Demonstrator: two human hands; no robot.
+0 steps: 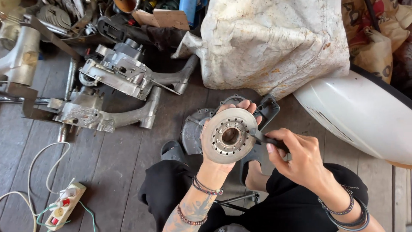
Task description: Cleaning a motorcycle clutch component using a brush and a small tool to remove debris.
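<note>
the left hand (223, 141) gripped a round metal brake disc (229, 135) from behind, fingertips (245, 105) curled over its upper rim and the heel of the palm under its lower edge, so the disc faced the camera, held above the person's lap. the disc showed a central bore ringed by small drilled holes. the right hand (296, 157) was closed around a dark-handled tool (268, 139), thumb and fingers pinching the handle; the tool's tip touched the disc face just right of the bore. what kind of tool it was could not be told.

directly behind the disc lay a grey metal cover plate (193, 133) and a black plastic frame (268, 107) on the wooden plank floor (107, 163); both were partly hidden by the disc and hands. to the left, well apart, lay two cast aluminium engine casings (116, 75) with long arms. a white extension socket block (64, 208) with white cable lay at lower left. a crumpled white sack (274, 43) stood beyond the hands, and a white curved body panel (360, 114) lay at right.

the left forearm rose upright from the lap, wrist bent back, with beaded bracelets (207, 187). the right forearm entered from lower right, wrist bent inward, also with bracelets (343, 208). black trousers (300, 206) covered the crossed legs.
</note>
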